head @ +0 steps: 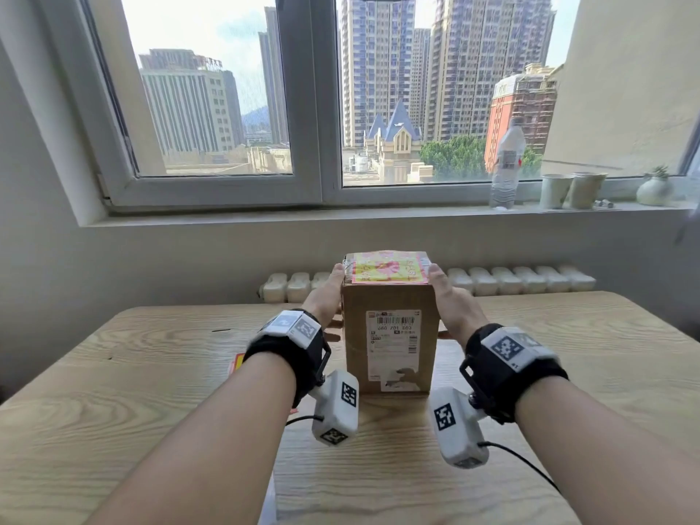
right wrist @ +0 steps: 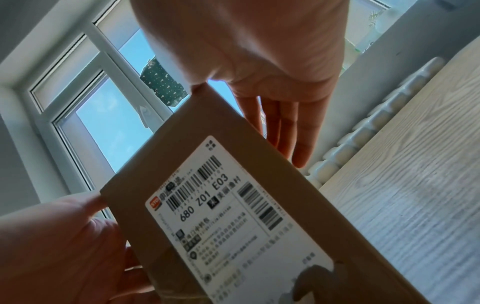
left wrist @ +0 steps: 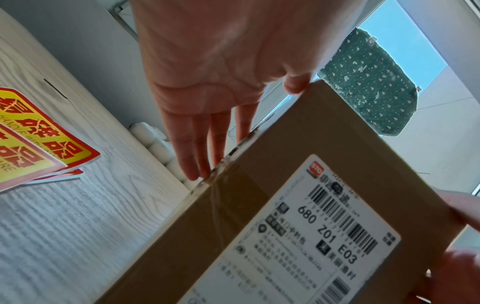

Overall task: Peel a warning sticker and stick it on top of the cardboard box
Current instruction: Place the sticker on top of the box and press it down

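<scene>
A tall brown cardboard box (head: pixel 354 335) stands upright on the wooden table (head: pixel 151 373), with a white shipping label (head: pixel 394 337) on its near face. A yellow and pink warning sticker (head: pixel 386 272) lies flat on the box's top. My left hand (head: pixel 325 297) lies against the box's left side with straight fingers (left wrist: pixel 192 148), its thumb at the top corner. My right hand (head: pixel 450 301) lies the same way on the right side, fingers (right wrist: pixel 291 131) straight. Spare red and yellow sticker sheets (left wrist: pixel 39 139) lie on the table left of the box.
A white radiator (head: pixel 530 280) runs behind the table's far edge. On the window sill at the right stand a plastic bottle (head: pixel 505 164), two paper cups (head: pixel 568 189) and a small vase (head: pixel 653 189).
</scene>
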The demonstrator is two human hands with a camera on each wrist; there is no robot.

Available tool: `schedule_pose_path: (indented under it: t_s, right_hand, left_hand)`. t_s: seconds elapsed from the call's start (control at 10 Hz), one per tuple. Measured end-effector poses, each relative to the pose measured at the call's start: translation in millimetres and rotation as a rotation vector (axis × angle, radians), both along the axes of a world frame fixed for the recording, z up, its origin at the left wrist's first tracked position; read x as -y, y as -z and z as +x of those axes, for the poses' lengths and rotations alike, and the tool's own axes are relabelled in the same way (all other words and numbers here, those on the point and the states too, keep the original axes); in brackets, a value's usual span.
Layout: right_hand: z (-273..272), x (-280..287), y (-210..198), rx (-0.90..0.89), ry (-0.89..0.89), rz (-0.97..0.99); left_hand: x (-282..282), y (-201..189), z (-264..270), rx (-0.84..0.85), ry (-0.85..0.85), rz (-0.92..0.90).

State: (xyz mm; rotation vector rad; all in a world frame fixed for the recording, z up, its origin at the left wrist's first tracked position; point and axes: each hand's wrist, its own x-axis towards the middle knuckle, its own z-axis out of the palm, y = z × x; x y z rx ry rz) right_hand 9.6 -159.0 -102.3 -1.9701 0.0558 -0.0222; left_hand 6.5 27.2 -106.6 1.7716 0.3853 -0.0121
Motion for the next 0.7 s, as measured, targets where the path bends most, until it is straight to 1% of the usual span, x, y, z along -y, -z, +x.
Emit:
schedule_pose_path:
  t_s: [0.1,0.2,0.3,0.5,0.6,0.7]
  right_hand:
    - [-6,0,0,0.006,-0.013,-0.034]
    - [-12,0,-1,0.004,-0.023,-0.057]
    - [-27,3,-8,0.041,-0.052,-0.092]
    - [-64,15,-28,0.104,-0.030,-0.265]
    - [-84,23,-46,0.163,-0.041,-0.361]
    - [-110,30,-70,0.197,-0.059,-0.513]
  left_hand:
    - [-1,1,-3,-0.033,-0.026,0.006]
    - [0,-4,-15,-0.045,-0.017,0.018]
    - [-4,-10,-31,-0.057,-0.044,0.025]
    - [-6,-39,-72,-0.059,-0.040,0.076]
    - [-6,-52,-89,-0.050,-0.016,0.141]
    - [0,-71,-110,-0.010,0.043,0.220]
